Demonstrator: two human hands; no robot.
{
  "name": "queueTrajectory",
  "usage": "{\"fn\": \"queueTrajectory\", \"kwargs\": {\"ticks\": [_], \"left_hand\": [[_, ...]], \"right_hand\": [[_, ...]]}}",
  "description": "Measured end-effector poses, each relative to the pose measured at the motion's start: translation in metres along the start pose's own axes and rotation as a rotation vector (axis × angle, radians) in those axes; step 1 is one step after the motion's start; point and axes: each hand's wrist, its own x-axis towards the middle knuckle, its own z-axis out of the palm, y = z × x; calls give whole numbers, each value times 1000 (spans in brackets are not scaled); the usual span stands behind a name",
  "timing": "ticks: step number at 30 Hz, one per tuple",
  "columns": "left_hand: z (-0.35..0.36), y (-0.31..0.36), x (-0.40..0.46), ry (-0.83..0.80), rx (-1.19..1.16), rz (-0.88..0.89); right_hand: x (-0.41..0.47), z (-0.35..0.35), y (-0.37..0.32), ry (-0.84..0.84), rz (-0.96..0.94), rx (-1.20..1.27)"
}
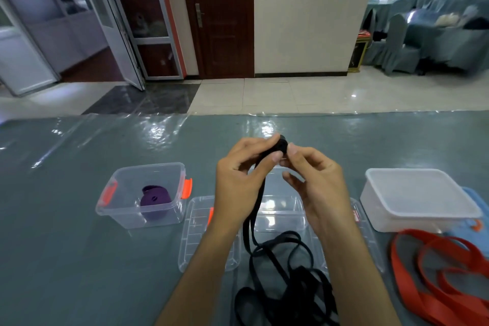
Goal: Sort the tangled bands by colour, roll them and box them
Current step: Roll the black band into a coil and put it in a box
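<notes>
Sitting far left on the table (66, 259), clear box (143, 196) with orange latches holds a rolled purple band (154, 201). Clear lid (201, 235) lies just right of it. Left hand (238, 182) and right hand (317, 182), raised mid-table, both pinch a small roll at the end of the black band (281, 145); its tail hangs into a tangle below. White lidded box (418, 198) sits right, red bands (436, 272) heaped in front of it.
</notes>
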Motion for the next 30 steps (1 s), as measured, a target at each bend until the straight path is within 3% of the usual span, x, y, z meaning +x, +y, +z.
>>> {"fn": "queueTrajectory", "kwargs": {"ticks": [7, 18, 30], "left_hand": [[1, -1, -9, -22, -24, -41], [7, 0, -6, -123, -98, -113], [18, -1, -1, 159, -218, -164]], "right_hand": [[-1, -12, -3, -109, -243, -158], [4, -20, 0, -162, -298, -132], [15, -24, 3, -98, -282, -198]]}}
